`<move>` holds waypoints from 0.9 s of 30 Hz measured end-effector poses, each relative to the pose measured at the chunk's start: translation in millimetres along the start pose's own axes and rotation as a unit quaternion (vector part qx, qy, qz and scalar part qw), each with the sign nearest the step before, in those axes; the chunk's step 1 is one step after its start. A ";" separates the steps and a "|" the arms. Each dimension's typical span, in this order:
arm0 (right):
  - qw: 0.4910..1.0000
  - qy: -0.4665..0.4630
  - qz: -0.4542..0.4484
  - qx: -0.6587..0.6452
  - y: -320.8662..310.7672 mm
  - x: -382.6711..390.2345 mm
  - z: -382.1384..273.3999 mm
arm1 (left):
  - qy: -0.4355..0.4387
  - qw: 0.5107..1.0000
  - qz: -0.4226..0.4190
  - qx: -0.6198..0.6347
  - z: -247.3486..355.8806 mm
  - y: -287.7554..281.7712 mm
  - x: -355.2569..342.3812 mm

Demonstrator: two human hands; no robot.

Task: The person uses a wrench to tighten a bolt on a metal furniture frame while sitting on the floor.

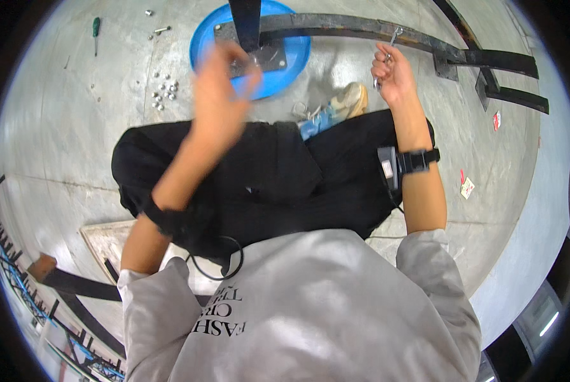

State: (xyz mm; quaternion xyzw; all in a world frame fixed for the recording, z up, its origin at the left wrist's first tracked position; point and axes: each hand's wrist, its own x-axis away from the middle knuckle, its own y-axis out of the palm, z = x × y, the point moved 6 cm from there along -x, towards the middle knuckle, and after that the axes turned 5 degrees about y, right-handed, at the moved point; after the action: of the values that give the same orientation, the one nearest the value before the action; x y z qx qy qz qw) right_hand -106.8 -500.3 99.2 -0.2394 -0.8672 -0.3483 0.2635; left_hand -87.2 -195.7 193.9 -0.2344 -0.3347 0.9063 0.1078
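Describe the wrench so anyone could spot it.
From the big blue disc, follow the black beam rightward to the right hand. It grips the silver wrench, whose upper end shows against the beam. Unlike the green-handled screwdriver on the floor, it's held.

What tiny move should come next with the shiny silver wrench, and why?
Perhaps bring the silver metal wrench over to the flat black metal plate, since the right hand holds the wrench off to one side, while the blurred left hand is near the plate.
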 end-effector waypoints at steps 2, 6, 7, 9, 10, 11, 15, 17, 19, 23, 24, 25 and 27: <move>0.996 -0.040 -0.008 0.082 7.5 57.1 4.1 | 0.014 0.955 -0.285 0.086 27.1 43.8 81.5; 0.986 -0.075 -0.041 0.143 1.3 145.5 9.9 | -0.011 0.863 -0.501 -0.073 35.2 68.0 167.6; 0.982 -0.088 -0.040 0.160 -2.4 161.9 9.3 | -0.009 0.849 -0.512 -0.132 33.0 69.6 172.8; 0.975 -0.116 -0.024 0.189 -10.3 192.5 7.8 | 0.079 0.879 -0.439 -0.170 46.5 65.6 174.8; 0.972 -0.134 -0.026 0.193 -12.5 203.3 6.7 | 0.164 0.895 -0.360 -0.207 59.4 59.2 174.5; 0.970 -0.139 -0.012 0.201 -14.6 212.6 9.1 | 0.160 0.882 -0.360 -0.257 58.4 59.2 179.6; 0.924 -0.121 -0.034 0.360 -10.4 243.3 42.9 | 0.113 0.912 -0.344 -0.193 54.4 55.5 173.4; 0.859 -0.081 -0.103 0.495 12.7 247.4 86.1 | 0.162 0.925 -0.295 -0.177 53.1 47.5 161.8; 0.759 -0.151 -0.162 0.613 25.2 252.0 113.7 | 0.242 0.921 -0.276 -0.132 56.0 38.7 158.5; 0.847 -0.162 -0.109 0.494 23.3 247.3 106.6 | 0.221 0.857 -0.411 -0.218 51.1 63.7 191.0; 0.857 -0.165 -0.098 0.478 21.8 245.2 100.5 | 0.176 0.849 -0.441 -0.233 48.6 64.9 196.9; 0.840 -0.164 -0.093 0.509 19.2 242.4 95.6 | 0.165 0.865 -0.385 -0.276 42.4 70.2 197.4; 0.822 -0.162 -0.086 0.540 18.1 240.1 95.7 | 0.154 0.877 -0.328 -0.317 40.5 71.1 195.5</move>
State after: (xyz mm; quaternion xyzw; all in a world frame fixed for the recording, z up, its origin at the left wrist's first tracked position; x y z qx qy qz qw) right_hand -303.0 -363.1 198.4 -0.0359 -0.9637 0.1979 0.1755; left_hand -279.6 -203.0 105.2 -0.2694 -0.6411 0.6169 0.3687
